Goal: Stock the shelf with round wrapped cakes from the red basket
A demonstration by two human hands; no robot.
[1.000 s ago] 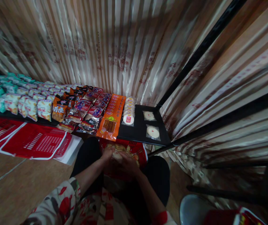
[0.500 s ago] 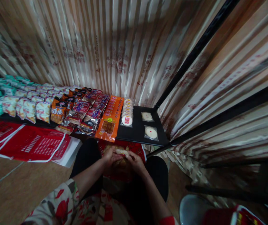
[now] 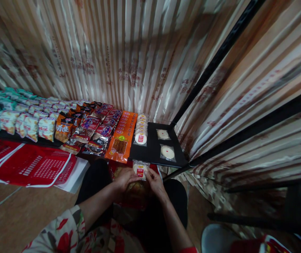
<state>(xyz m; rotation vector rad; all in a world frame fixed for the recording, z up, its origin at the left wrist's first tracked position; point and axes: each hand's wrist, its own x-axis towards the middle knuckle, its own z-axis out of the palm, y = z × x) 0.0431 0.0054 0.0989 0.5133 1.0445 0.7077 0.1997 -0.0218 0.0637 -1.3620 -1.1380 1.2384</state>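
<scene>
Between my knees, just in front of the black shelf's near edge, I hold a clear-wrapped round white cracker with a red label facing up. My left hand grips its left side and my right hand pinches its right side. Below my hands, partly covered by them, is a red bag with yellowish contents I cannot make out. On the shelf, an overlapping row of the same wrapped crackers lies beyond my hands. Two more wrapped crackers, one farther back and one nearer, lie to the right.
Left along the black shelf come an orange snack packet, dark red packets, orange-black bags, white bags and green bags. Red bags lie below left. Dark poles cross the right side before a curtain.
The wrapped cracker in my hands has tipped from nearly edge-on to showing its labelled face. My hands have shifted slightly around it, and the view has moved a little.
</scene>
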